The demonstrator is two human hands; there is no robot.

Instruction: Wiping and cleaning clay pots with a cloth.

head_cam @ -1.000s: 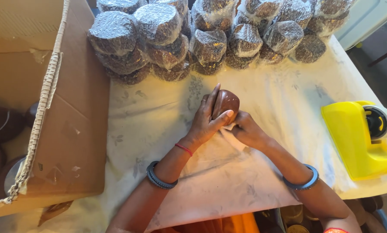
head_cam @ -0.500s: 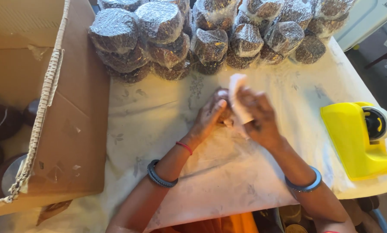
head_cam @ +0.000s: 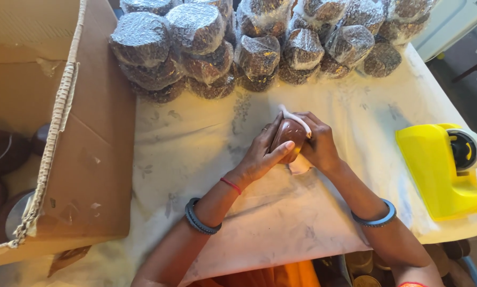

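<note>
At the middle of the frame the left hand (head_cam: 260, 157) and right hand (head_cam: 317, 142) both grasp a brown bowl (head_cam: 287, 139) partly covered by white paper (head_cam: 297, 122). Wrapped bundles (head_cam: 196, 37) fill the top, a cardboard box (head_cam: 52, 138) stands left, and a yellow tape dispenser (head_cam: 440, 170) sits right.

box (head_cam: 63, 133) left, tape dispenser (head_cam: 440, 170) right

Looks like a small packing workshop, maybe home-run: a table (head_cam: 196, 149) under a white cloth, a heap of plastic-wrapped bundles (head_cam: 260, 48), a big open cardboard box (head_cam: 84, 175) and a yellow tape dispenser (head_cam: 443, 170).
</note>
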